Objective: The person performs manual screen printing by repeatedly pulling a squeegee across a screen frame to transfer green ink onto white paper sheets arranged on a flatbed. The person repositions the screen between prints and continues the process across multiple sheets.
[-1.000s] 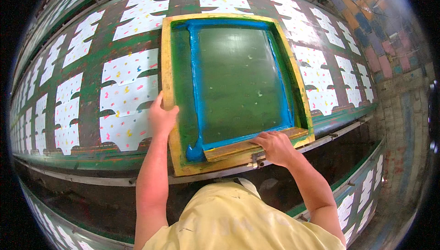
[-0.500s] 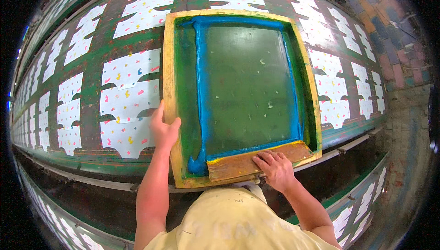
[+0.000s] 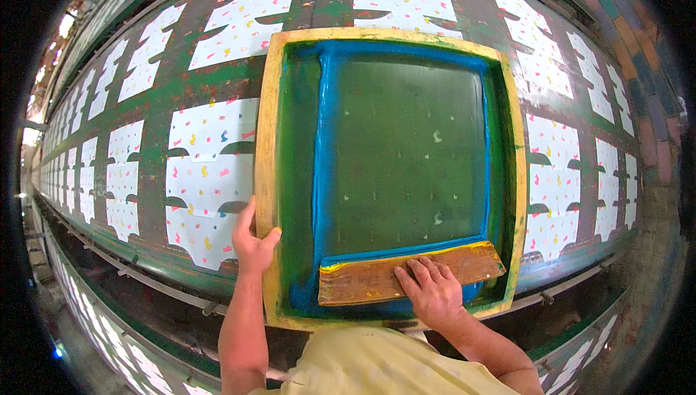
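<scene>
A wooden-framed printing screen (image 3: pixel 266 177) with green mesh lies over the long table. Against its left rail is my left hand (image 3: pixel 255 248), its thumb on top and its fingers along the outer side. Inside the frame, near the close end, my right hand (image 3: pixel 435 290) grips a wooden squeegee (image 3: pixel 355 285), fingers spread over its upper face. Blue ink (image 3: pixel 322 141) runs as a thick ridge down the mesh's left side and thinly along the far and right sides. More ink lies along the squeegee's far edge, and some shows behind it.
White fabric pieces (image 3: pixel 210 177) with small coloured prints lie in rows on the table (image 3: pixel 156 156), left, right and beyond the screen. A metal rail (image 3: pixel 159 290) follows its near edge. Behind me stands another table with white pieces (image 3: pixel 109 344). Paving (image 3: pixel 652 127) is at the right.
The squeegee has shifted slightly away from the near rail and to the left within the frame. The ink blob at the near left corner has spread out. My left hand keeps its hold.
</scene>
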A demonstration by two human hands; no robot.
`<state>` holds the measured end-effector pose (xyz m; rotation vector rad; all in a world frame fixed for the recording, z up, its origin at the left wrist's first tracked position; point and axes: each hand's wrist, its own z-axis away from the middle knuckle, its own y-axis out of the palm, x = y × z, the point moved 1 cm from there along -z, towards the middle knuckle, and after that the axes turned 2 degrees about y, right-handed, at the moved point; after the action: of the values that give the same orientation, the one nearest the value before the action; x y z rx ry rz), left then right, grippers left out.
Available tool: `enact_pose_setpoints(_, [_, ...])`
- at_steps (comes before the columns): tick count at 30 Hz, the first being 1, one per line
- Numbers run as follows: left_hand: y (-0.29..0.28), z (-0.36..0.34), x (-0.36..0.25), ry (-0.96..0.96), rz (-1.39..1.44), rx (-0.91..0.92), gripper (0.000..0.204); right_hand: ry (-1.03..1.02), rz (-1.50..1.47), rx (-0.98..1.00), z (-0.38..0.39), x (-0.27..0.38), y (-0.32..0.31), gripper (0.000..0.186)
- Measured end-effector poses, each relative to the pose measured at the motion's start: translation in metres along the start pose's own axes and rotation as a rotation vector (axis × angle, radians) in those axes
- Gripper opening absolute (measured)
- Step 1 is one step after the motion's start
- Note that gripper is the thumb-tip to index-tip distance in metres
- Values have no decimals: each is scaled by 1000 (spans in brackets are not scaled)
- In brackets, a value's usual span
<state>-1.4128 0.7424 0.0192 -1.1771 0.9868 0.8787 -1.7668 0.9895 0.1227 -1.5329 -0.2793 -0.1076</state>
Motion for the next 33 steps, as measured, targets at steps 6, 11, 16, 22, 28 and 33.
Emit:
enact_pose_setpoints(6, [1,3,-1,17,-6,-20,88,-31,26,-51,-48,-31,-3,48])
enact_pose_setpoints(11, [2,5,-8,-23,-17,-27,89,-24,18,-101,-91,-54,-13,48])
enact_pose_setpoints(16, [2,7,-9,-25,-16,-21,91,-5,6,-197,-142,-86,-11,46])
enact_pose_setpoints(22, [-1,8,-9,267,-386,-78,80,50,122,-261,-248,-158,-7,48])
enact_pose_setpoints(28, [0,8,-15,329,-498,-77,80,47,194,-276,-349,-223,-28,37])
enact_pose_setpoints(33, [2,9,-16,325,-537,-76,78,119,214,-244,-388,-251,-37,41])
